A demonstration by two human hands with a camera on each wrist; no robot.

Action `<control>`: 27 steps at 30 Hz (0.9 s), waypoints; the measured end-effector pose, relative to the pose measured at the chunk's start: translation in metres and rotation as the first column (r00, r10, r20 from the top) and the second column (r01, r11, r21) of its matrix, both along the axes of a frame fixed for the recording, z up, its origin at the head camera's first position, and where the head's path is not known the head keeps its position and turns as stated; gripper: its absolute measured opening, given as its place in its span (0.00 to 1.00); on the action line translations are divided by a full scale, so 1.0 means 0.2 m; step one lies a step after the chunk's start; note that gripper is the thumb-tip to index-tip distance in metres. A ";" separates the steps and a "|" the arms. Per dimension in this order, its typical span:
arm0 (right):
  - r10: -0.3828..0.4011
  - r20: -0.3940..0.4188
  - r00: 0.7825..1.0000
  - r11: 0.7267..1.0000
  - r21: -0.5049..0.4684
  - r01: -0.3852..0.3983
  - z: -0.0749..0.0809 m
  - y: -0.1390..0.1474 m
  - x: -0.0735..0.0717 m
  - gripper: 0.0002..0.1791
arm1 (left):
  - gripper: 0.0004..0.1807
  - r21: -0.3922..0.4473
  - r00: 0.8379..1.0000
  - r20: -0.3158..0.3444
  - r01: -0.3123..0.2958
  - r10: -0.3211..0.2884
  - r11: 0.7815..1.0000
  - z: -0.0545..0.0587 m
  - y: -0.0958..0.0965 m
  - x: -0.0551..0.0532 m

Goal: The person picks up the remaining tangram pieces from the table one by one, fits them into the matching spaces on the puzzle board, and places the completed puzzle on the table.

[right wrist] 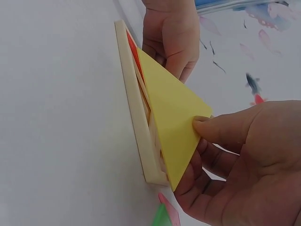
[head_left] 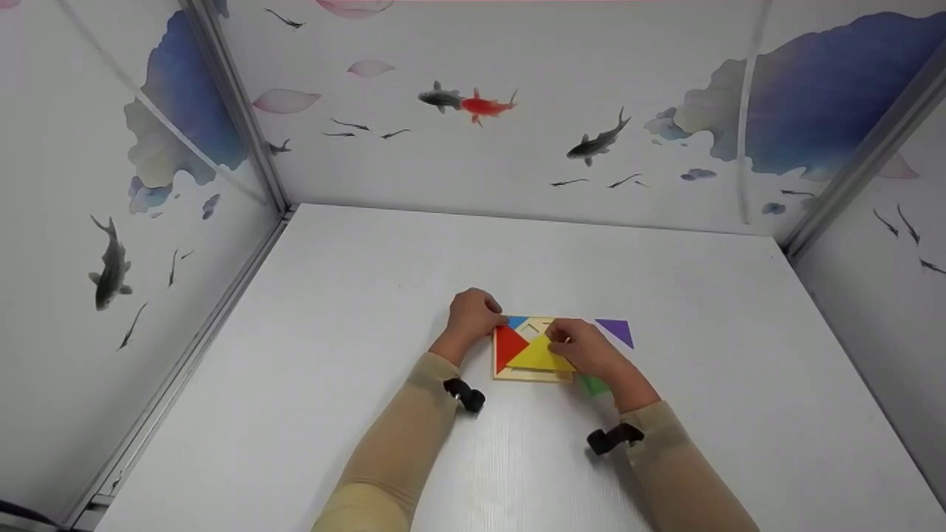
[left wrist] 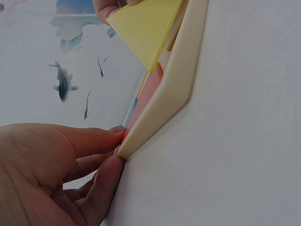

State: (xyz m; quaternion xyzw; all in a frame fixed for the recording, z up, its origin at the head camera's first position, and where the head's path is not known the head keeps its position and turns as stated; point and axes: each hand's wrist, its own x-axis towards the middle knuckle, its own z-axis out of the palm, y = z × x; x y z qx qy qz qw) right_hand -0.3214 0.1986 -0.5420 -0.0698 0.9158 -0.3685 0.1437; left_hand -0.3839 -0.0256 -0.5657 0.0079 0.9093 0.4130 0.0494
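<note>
A shallow wooden tangram tray (head_left: 532, 376) lies on the white table. My left hand (head_left: 473, 316) pinches its far left corner between thumb and fingers, as the left wrist view shows. A red triangle (head_left: 508, 345) and a blue piece (head_left: 516, 321) sit in the tray's left part. With thumb and curled fingers, my right hand (head_left: 589, 347) pinches a large yellow triangle (right wrist: 171, 108) by one edge. The triangle is tilted over the tray's near part, its lower edge raised above the wooden rim (right wrist: 136, 113). The right hand hides the tray's right side in the head view.
Right of the tray lies a purple triangle (head_left: 618, 332). A green piece (right wrist: 162, 216) and a pink piece (right wrist: 174, 212) lie near the tray's near right corner. Printed panels (head_left: 517, 148) wall the table at the back and both sides.
</note>
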 end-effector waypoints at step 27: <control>0.047 -0.013 0.999 0.998 0.030 -0.046 0.01 -0.02 0.01 0.03 | 0.11 -0.007 1.000 0.016 0.001 -0.001 1.000 -0.02 0.00 -0.01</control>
